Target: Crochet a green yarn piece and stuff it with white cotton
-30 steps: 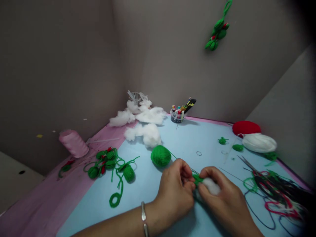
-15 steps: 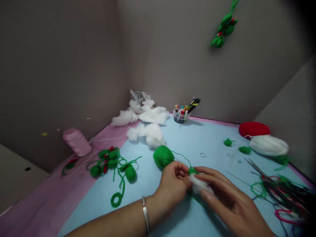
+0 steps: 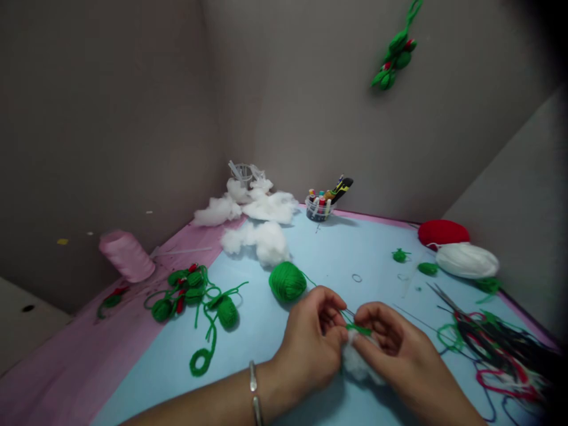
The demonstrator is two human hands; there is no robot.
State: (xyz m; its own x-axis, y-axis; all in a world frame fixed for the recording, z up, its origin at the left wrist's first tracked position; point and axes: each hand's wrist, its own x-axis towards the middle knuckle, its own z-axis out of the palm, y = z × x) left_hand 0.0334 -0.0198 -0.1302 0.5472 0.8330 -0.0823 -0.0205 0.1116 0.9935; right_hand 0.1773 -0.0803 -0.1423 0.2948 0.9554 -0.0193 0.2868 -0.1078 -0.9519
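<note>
My left hand (image 3: 313, 343) and my right hand (image 3: 399, 352) meet low in the middle of the view, over a light blue table cover (image 3: 248, 349). Both are closed in a pinch on a small wad of white stuffing (image 3: 357, 364) with green yarn (image 3: 357, 326) across its top. That strand runs back to a green yarn ball (image 3: 287, 281) just beyond my left hand. A metal bangle (image 3: 254, 393) sits on my left wrist.
Finished green yarn buds with cords (image 3: 195, 293) lie to the left, beside a pink thread cone (image 3: 126, 255). White stuffing (image 3: 257, 239) and a cup of tools (image 3: 320, 207) stand at the back. Red yarn (image 3: 442, 232), white yarn (image 3: 467, 260) and tangled strands (image 3: 497, 349) fill the right. A green bud bunch (image 3: 394, 56) hangs on the wall.
My right hand's fingers, stretched over the stuffing half a second ago, have curled back into a pinch. The white wad now sits lower between both hands, with the green yarn on top.
</note>
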